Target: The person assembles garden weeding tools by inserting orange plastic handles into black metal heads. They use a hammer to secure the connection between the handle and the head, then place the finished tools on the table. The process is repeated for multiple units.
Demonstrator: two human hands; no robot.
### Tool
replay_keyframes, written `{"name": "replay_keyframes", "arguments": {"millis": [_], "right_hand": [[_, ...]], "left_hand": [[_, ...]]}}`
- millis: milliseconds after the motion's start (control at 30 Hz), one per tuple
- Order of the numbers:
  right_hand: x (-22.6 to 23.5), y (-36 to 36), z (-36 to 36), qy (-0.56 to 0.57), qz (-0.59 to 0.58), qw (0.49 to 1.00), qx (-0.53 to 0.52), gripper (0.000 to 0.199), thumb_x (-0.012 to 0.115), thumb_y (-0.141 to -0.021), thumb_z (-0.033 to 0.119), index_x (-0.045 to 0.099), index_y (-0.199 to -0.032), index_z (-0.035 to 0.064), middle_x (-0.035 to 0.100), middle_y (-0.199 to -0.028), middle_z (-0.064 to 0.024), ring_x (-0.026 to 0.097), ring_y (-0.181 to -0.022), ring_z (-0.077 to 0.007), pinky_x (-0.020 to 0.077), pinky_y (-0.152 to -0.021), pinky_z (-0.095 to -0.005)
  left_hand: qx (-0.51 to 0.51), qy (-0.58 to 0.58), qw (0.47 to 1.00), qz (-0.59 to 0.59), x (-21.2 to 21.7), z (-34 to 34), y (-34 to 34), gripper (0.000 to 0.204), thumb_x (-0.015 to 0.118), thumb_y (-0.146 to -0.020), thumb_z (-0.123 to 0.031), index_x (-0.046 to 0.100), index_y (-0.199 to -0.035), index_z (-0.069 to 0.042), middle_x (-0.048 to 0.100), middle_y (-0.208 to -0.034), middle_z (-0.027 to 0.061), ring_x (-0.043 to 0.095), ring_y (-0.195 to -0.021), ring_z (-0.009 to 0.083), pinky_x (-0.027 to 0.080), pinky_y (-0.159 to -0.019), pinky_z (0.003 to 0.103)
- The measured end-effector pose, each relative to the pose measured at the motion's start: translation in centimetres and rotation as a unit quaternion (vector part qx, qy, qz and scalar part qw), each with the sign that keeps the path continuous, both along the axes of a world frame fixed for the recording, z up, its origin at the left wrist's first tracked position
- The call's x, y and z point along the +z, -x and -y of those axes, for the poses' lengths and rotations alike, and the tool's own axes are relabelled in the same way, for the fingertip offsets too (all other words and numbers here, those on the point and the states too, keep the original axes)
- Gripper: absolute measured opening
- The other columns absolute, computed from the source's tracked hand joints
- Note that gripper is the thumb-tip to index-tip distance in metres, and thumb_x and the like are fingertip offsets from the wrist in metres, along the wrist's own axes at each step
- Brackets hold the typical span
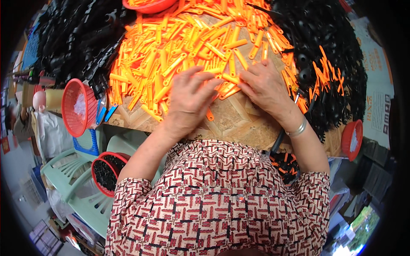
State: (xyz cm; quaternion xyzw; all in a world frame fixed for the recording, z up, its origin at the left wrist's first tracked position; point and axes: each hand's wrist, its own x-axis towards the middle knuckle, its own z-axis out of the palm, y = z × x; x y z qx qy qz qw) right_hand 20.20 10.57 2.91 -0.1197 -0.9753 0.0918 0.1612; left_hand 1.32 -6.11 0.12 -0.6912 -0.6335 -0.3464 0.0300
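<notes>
A wide heap of flat orange plastic strips [171, 64], each with a small hole near an end, covers the middle of the table. My left hand [190, 96] is over the near side of the heap, fingers stretched and thumb apart from them. Across from it, my right hand [267, 89] has its fingers curled and its thumb pressed in. One orange plastic strip [230, 78] lies between the two hands, its right end at my right thumb and fingers. The fingers partly hide that grip. Another strip [209, 114] lies beside my left hand.
Black plastic parts are piled at the left [81, 42] and right [324, 25], with loose orange sticks [326, 77] on the right pile. A red basket [70, 109] stands at the table's left edge, a red bowl [351, 141] at its right. Green chairs [70, 170] stand left.
</notes>
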Motion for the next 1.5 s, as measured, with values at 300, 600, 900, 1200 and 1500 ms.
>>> {"name": "replay_keyframes", "arguments": {"millis": [300, 600, 900, 1200, 1500], "right_hand": [[2.1, -2.9, 2.0, 0.037, -0.089, 0.993, -0.07, 0.014, 0.075, -0.083, 0.003, 0.069, -0.096, 0.0054, 0.065, -0.091, -0.0089, 0.062, -0.09, -0.0301, 0.0464, -0.087, -0.0403], [2.4, -7.1, 1.2, 0.033, -0.002, 0.979, -0.203, 0.01, 0.076, -0.087, 0.012, 0.069, -0.09, 0.0053, 0.065, -0.087, -0.0084, 0.061, -0.085, -0.0267, 0.0425, -0.08, -0.0379], [0.1, -5.5, 3.8, 0.053, 0.073, 0.984, -0.155, 0.017, 0.077, -0.084, 0.018, 0.064, -0.089, 0.0068, 0.059, -0.09, -0.0104, 0.059, -0.092, -0.0289, 0.0415, -0.087, -0.0425], [-0.6, -5.5, 4.1, 0.138, 0.059, 0.966, -0.211, 0.03, 0.071, -0.092, 0.013, 0.063, -0.119, 0.0041, 0.062, -0.099, -0.0162, 0.065, -0.091, -0.0379, 0.0518, -0.077, -0.046], [-0.7, -5.1, 5.1, 0.156, 0.046, 0.952, -0.259, 0.04, 0.069, -0.097, 0.025, 0.062, -0.131, 0.0055, 0.064, -0.104, -0.0155, 0.069, -0.088, -0.036, 0.0554, -0.073, -0.0441]], "left_hand": [[-0.002, 0.045, 0.999, -0.021, -1.0, -3.3, -5.5, 0.046, 0.079, -0.082, -0.021, 0.067, -0.126, -0.013, 0.065, -0.109, 0.0046, 0.058, -0.115, 0.0297, 0.043, -0.092, 0.044], [0.234, -0.025, 0.963, -0.134, 2.2, -4.2, 5.3, 0.019, 0.078, -0.086, -0.023, 0.074, -0.103, -0.015, 0.064, -0.095, 0.0051, 0.058, -0.096, 0.0274, 0.041, -0.082, 0.044], [0.298, -0.018, 0.937, -0.181, 2.3, -4.7, 9.4, 0.017, 0.08, -0.087, -0.029, 0.077, -0.094, -0.014, 0.065, -0.094, 0.0017, 0.06, -0.094, 0.0241, 0.042, -0.082, 0.042], [0.011, -0.027, 0.997, -0.077, 1.1, -4.9, -2.7, 0.016, 0.08, -0.082, -0.022, 0.071, -0.095, -0.017, 0.061, -0.096, 0.0005, 0.06, -0.1, 0.024, 0.041, -0.087, 0.042], [0.223, 0.108, 0.938, -0.243, 1.5, -9.4, 6.7, 0.019, 0.076, -0.088, -0.031, 0.076, -0.096, -0.013, 0.068, -0.099, 0.0052, 0.062, -0.102, 0.0266, 0.044, -0.085, 0.048]]}}
